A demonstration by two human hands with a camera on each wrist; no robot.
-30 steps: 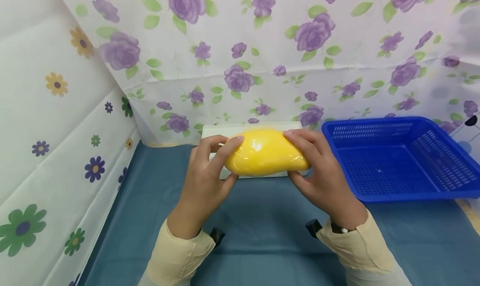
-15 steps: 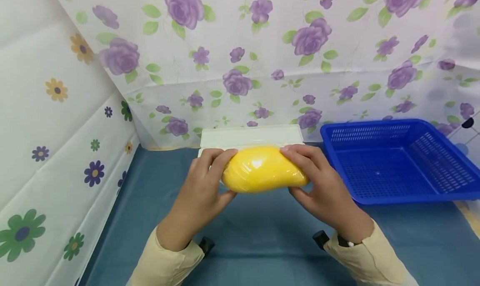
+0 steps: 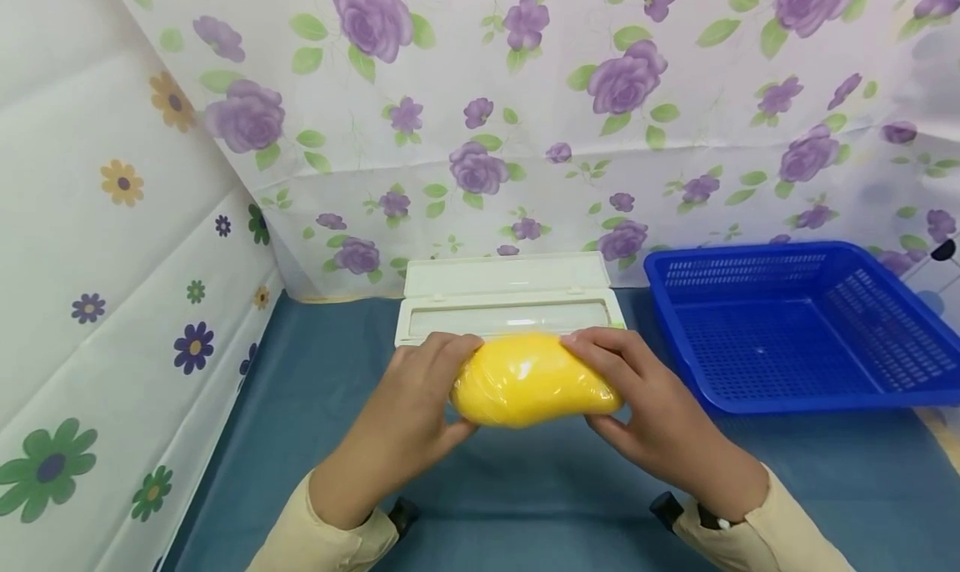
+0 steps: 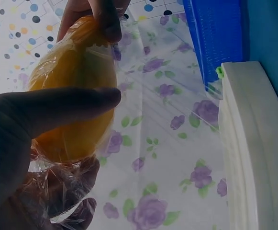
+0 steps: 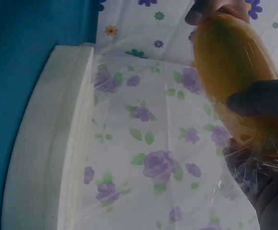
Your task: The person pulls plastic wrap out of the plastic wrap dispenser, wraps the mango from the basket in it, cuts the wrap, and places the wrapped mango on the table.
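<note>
A yellow mango (image 3: pixel 532 380) with shiny cling film around it is held up in front of the body. My left hand (image 3: pixel 412 401) grips its left end, thumb below and fingers above. At the other end my right hand (image 3: pixel 648 409) holds it likewise. Just beyond lies a white cling film dispenser (image 3: pixel 510 299), its lid raised at the back. Both wrist views show clear film around the mango (image 4: pixel 76 96) and crumpled over the fingers; a sheet appears to stretch toward the dispenser (image 5: pixel 48 139). Part of the dispenser's front is hidden behind the mango and hands.
A blue plastic basket (image 3: pixel 757 305) stands to the right of the dispenser. Blue-green cloth (image 3: pixel 315 372) covers the table. A floral sheet (image 3: pixel 555 97) hangs at the back, and another flowered sheet (image 3: pixel 82 247) borders the left side.
Both hands have drawn the mango toward the body, away from the dispenser. More of the dispenser and its raised lid now shows. The grip looks the same, and the basket has stayed put.
</note>
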